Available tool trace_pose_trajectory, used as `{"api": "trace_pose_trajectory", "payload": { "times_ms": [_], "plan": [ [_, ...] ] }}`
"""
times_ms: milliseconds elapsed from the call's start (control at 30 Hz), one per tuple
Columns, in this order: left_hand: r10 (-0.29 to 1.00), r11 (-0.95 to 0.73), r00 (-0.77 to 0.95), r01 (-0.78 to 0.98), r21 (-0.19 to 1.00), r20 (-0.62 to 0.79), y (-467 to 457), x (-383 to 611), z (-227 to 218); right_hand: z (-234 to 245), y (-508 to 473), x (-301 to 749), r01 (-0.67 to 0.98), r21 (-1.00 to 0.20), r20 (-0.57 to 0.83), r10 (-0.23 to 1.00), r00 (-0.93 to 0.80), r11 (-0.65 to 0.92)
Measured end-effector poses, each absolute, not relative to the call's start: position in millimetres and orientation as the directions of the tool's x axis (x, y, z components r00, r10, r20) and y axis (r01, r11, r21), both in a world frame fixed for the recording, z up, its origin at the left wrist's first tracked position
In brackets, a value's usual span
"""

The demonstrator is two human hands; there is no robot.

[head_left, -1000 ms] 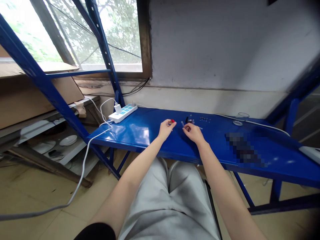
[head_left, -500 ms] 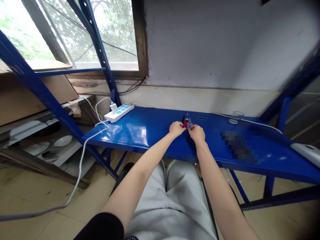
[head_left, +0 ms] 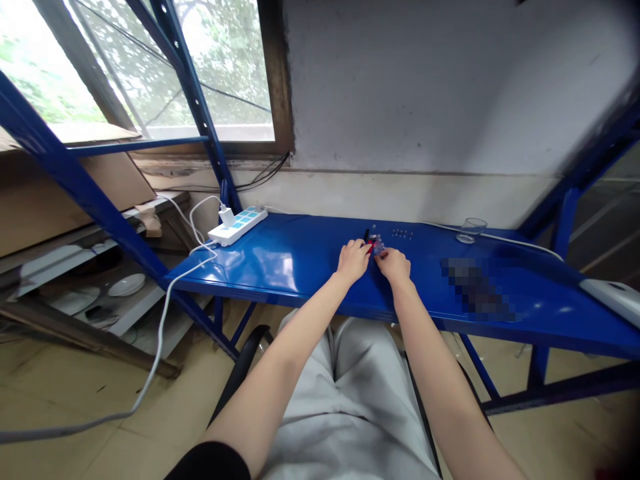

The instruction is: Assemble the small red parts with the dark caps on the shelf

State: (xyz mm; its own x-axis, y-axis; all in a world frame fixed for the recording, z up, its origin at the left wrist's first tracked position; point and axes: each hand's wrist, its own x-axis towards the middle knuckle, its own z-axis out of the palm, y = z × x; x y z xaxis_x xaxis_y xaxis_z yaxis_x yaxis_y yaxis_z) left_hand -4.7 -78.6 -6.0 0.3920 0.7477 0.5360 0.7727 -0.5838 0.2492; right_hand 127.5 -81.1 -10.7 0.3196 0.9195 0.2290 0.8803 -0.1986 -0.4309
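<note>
My left hand [head_left: 353, 260] and my right hand [head_left: 395, 265] meet over the blue metal shelf [head_left: 280, 257], fingers pinched. Between the fingertips I see a small red piece [head_left: 371, 249] in the left hand and a small clear piece [head_left: 379, 250] in the right; the two parts touch or nearly touch. A small black part [head_left: 367, 235] and several tiny dark pieces [head_left: 403, 234] lie on the shelf just beyond the hands.
A white power strip [head_left: 238, 225] with a plugged charger and white cable lies at the shelf's left end. A small glass dish [head_left: 471, 230] stands at the back right, a white object [head_left: 613, 295] at the far right. Blue rack posts frame both sides.
The hands, apart a second ago, have come together; the red piece in the left hand now meets the clear piece in the right. The view has shifted slightly.
</note>
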Motion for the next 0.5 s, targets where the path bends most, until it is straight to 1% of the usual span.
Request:
{"api": "trace_pose_trajectory", "payload": {
  "times_ms": [100,200,267,400,500],
  "plan": [
    [0.748,-0.579,0.395,0.781,0.234,0.533,-78.8,-4.0,-6.7,-9.6,-82.0,126.7,0.880,-0.428,0.216,0.922,0.320,-0.205],
    [0.746,-0.576,0.376,0.779,0.248,0.550,-79.1,-4.4,-5.5,-7.8,-83.1,126.1,0.881,-0.424,0.213,0.923,0.321,-0.209],
    [0.752,-0.562,0.330,0.773,0.294,0.570,-79.4,-5.8,-3.7,-6.9,-83.5,126.0,0.884,-0.423,0.219,0.925,0.311,-0.197],
    [0.752,-0.523,0.136,0.720,0.457,0.645,-78.5,-9.8,-0.6,-7.0,-83.0,124.9,0.880,-0.445,0.213,0.935,0.284,-0.166],
    [0.713,-0.554,0.056,0.656,0.512,0.699,-76.3,-11.9,-1.0,-8.5,-81.8,122.8,0.888,-0.448,0.246,0.941,0.233,-0.103]
  ]
}}
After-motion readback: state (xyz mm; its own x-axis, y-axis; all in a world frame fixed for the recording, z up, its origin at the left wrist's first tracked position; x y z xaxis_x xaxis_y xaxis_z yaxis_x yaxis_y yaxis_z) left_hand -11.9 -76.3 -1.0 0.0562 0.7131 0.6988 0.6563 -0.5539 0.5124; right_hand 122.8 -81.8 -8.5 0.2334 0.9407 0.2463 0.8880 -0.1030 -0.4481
